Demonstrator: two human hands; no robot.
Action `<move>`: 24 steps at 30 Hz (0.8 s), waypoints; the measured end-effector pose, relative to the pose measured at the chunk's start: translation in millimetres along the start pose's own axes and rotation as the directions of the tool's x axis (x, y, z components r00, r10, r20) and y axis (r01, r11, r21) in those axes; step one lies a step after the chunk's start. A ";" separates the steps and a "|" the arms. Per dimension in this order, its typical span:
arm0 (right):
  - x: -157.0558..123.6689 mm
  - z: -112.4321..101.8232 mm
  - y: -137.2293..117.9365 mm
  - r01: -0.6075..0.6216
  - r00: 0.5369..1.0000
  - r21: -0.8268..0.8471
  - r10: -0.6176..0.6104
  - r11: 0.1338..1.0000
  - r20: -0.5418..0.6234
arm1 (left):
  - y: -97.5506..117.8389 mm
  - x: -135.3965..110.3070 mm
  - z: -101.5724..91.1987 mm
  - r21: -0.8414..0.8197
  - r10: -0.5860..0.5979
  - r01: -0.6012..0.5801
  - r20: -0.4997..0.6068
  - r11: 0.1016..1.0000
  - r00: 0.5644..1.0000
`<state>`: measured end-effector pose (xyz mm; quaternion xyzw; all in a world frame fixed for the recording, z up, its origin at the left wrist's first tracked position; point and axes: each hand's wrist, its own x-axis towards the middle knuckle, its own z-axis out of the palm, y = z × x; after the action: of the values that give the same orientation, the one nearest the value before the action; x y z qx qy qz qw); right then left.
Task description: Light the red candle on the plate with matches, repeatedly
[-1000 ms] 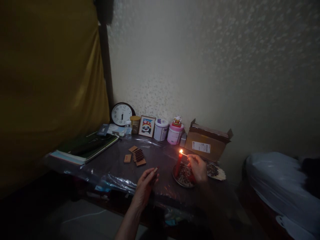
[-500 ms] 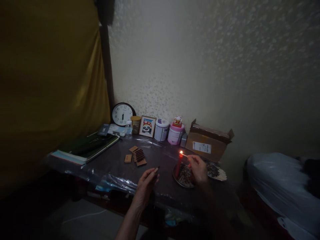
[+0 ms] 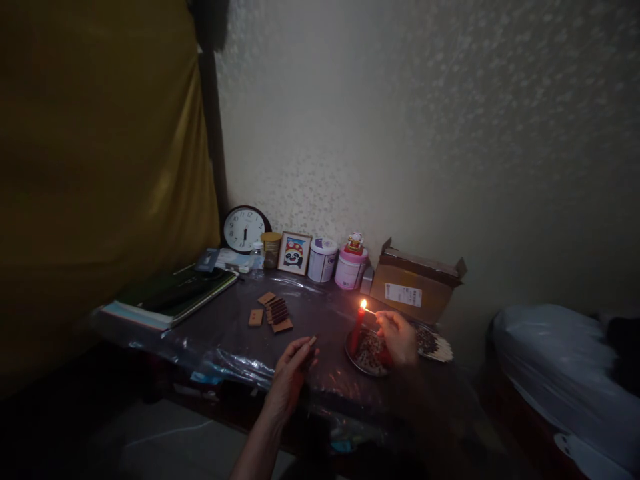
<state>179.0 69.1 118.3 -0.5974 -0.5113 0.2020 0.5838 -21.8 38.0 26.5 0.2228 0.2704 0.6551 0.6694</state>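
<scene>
My right hand (image 3: 399, 338) pinches a thin match (image 3: 370, 311), its tip at the flame (image 3: 363, 304) on top of a red candle (image 3: 357, 332). The candle stands upright at the left side of a round plate (image 3: 356, 365), where dark and pale bits lie. Whether the flame burns on the match, the wick or both, I cannot tell. My left hand (image 3: 293, 365) is closed on a small matchbox (image 3: 313, 341), mostly hidden by the fingers, at the table's front. Several more matchboxes (image 3: 277, 311) lie fanned out beyond it, and a single matchbox (image 3: 255, 318) sits left of them.
A pile of matchsticks (image 3: 440, 349) lies right of the plate. Behind stand an open cardboard box (image 3: 415, 277), a pink tin (image 3: 351, 269), a white tin (image 3: 323, 261), a panda picture (image 3: 294, 254) and a clock (image 3: 245, 229). Books (image 3: 175, 300) lie at the left.
The flame at the candle's top has grown taller and brighter. My right hand has shifted very slightly right with the match. My left hand has stayed in place.
</scene>
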 end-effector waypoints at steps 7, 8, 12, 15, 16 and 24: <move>-0.2 -1.5 0.0 0.003 1.000 -0.009 -0.003 1.000 0.010 | -0.8 1.2 -1.0 0.008 0.003 -0.003 0.017 1.000 1.000; -0.1 -1.7 0.2 0.005 1.000 -0.008 -0.004 1.000 0.010 | -0.9 1.4 -0.9 0.008 0.000 -0.001 0.015 1.000 1.000; 0.6 -2.7 -0.3 0.005 1.000 -0.003 -0.005 1.000 0.005 | -0.6 1.2 0.0 0.011 0.004 -0.004 0.011 1.000 1.000; 1.0 -3.0 -1.5 0.003 1.000 -0.001 -0.003 1.000 -0.001 | -0.5 1.2 0.3 0.017 0.004 -0.005 0.007 1.000 1.000; 1.2 -2.7 -1.7 0.003 1.000 0.000 -0.003 1.000 -0.002 | -0.6 1.3 0.2 0.018 0.004 -0.004 0.007 1.000 1.000; 4.3 3.4 6.4 0.014 1.000 0.001 -0.014 1.000 0.000 | -2.0 2.5 -2.8 0.017 0.003 -0.003 0.018 1.000 1.000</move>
<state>180.2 75.8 113.2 -0.5936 -0.5154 0.1982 0.5853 -22.1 40.2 22.9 0.2346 0.2697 0.6518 0.6689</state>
